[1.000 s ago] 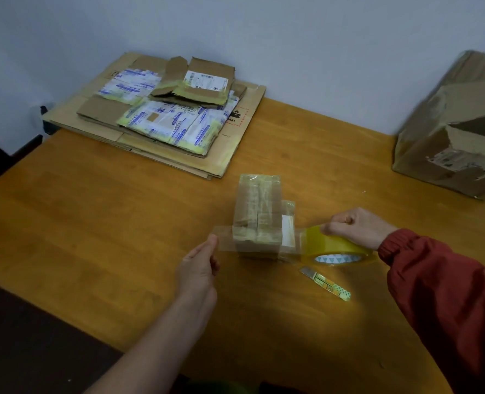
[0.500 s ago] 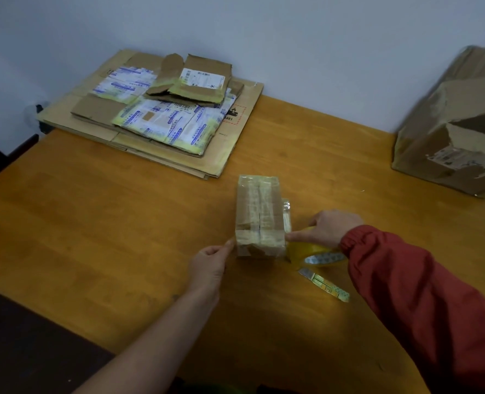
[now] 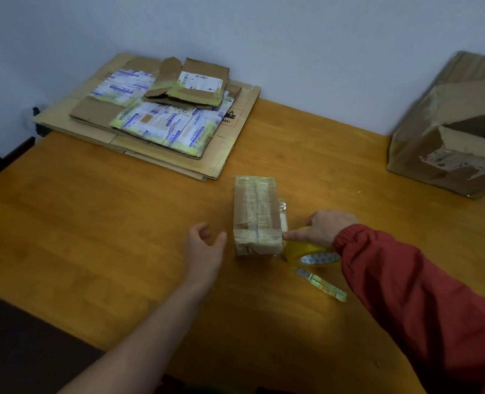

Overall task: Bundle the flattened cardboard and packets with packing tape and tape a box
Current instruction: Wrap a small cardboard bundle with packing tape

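Wooden counter [image 3: 93,237], pale wall [image 3: 292,38]: one taped box [image 3: 257,214] at centre, one cardboard stack [image 3: 235,143] upper left, one cutter [image 3: 321,284]. My right grip [image 3: 323,227] clasps the one tape roll [image 3: 301,250] beside the box; my left grip [image 3: 204,244] is released.

The right arm [image 3: 423,322] wears a red sleeve [image 3: 400,288] with gathered cuff [image 3: 346,240]; left forearm [image 3: 156,319] bare.

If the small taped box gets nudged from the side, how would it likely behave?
The small taped box is probably rigid: its edges look square. Lying low and long on the table, it would likely slide rather than tip. Its glossy tape may feel slippery.
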